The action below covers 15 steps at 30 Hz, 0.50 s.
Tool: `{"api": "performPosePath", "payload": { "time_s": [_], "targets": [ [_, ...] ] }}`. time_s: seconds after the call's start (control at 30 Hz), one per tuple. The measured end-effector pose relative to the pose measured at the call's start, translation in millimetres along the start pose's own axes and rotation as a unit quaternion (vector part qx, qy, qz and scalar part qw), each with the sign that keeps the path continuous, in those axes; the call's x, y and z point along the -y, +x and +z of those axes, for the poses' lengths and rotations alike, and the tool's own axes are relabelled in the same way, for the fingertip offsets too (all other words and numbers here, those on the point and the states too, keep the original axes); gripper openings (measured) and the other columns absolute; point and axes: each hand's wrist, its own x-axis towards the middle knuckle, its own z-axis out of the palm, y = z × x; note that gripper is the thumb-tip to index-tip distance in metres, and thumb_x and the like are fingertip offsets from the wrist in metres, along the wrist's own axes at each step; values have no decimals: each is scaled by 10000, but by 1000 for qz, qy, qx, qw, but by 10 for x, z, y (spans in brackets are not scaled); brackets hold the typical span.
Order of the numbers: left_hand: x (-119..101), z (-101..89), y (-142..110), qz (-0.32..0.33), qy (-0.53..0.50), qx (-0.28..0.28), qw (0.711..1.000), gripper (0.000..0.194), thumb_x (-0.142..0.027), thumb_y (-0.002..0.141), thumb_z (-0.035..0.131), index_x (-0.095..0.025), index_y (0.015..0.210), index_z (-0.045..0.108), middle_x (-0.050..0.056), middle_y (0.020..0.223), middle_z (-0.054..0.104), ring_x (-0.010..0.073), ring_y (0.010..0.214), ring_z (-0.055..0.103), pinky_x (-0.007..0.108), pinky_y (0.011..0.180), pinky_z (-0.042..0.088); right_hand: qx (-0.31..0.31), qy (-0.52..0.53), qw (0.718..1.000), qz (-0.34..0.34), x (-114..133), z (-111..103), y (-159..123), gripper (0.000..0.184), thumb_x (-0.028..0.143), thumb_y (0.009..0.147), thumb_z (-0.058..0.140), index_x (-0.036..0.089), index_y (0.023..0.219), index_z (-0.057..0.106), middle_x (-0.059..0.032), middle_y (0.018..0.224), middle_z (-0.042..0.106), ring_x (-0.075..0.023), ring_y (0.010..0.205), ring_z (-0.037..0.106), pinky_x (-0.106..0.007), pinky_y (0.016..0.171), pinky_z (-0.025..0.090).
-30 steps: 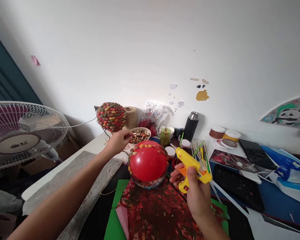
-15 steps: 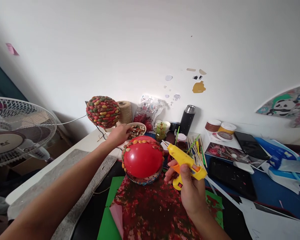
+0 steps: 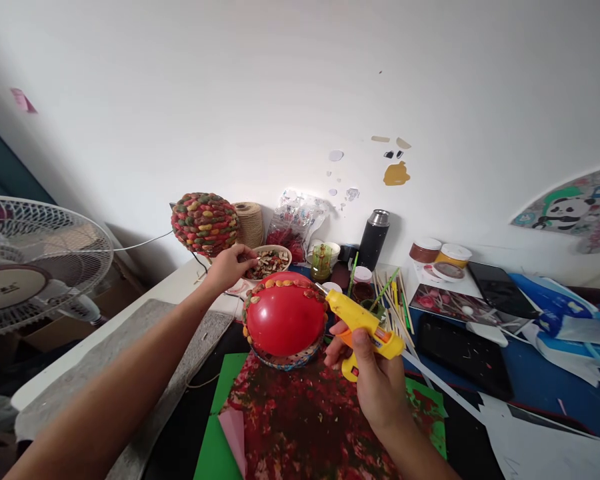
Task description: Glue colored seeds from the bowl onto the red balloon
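Note:
My right hand (image 3: 380,373) grips a yellow glue gun (image 3: 363,320), its nozzle aimed at the upper right side of a red balloon (image 3: 284,317). A band of painted shell-like pieces (image 3: 280,283) in orange, green and brown runs over the balloon's top and down its left side. The balloon rests in a round woven base (image 3: 285,363). At the left edge of a bowl (image 3: 289,251) of small shell-like pieces (image 3: 270,263), the fingers of my left hand (image 3: 233,265) are pinched together. Whatever lies between them is too small to make out.
A ball covered in painted pieces (image 3: 205,223) stands at the back left by a twine spool (image 3: 250,225). A black thermos (image 3: 374,240), paint jars (image 3: 454,255) and wooden sticks (image 3: 405,303) stand right. A fan (image 3: 35,267) is far left; a paint-stained sheet (image 3: 310,427) lies in front.
My left hand has drawn back left from over the bowl to its edge. The glue gun in my right hand has moved slightly left, closer to the balloon.

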Motion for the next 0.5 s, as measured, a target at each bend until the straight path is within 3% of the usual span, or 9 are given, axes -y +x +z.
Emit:
{"api": "performPosePath", "payload": {
  "time_s": [0.07,0.13,0.27,0.4,0.5],
  "targets": [
    [-70,-49,-85,10,-60,-43,997,467,-648,893,891,-197,982,808,77,952,851,277,903,791,385,828,649,4,2,1000,2,-2,3,2,637,852,1017,764,225,927,831,-54,658,794,-213,525,751,-300,510,629],
    [-170,-117,-195,19,-118,-76,990,565,-727,846,852,-198,1042,822,98,978,863,279,891,789,376,792,641,6,5,1000,9,-4,3,3,632,853,1010,773,228,936,830,-42,649,776,-212,529,743,-308,524,645],
    [-511,-266,-513,40,-197,-110,973,552,-682,864,845,-201,1136,858,102,1024,856,248,844,745,360,731,613,-7,10,1000,27,-1,7,4,642,867,983,793,226,949,829,-25,625,747,-208,510,728,-302,503,631],
    [-1041,-307,-905,86,-246,-50,964,392,-606,877,928,-237,1002,880,72,957,834,246,802,730,365,690,606,-6,16,999,41,19,29,9,652,875,956,819,223,940,821,-3,588,724,-189,478,709,-280,485,604],
    [-1400,-219,-1107,136,-217,20,966,366,-625,879,946,-269,904,870,73,943,830,295,878,778,433,785,666,-19,35,998,47,41,44,35,647,863,934,853,217,920,816,1,579,727,-176,468,707,-265,487,593]
  ]
}}
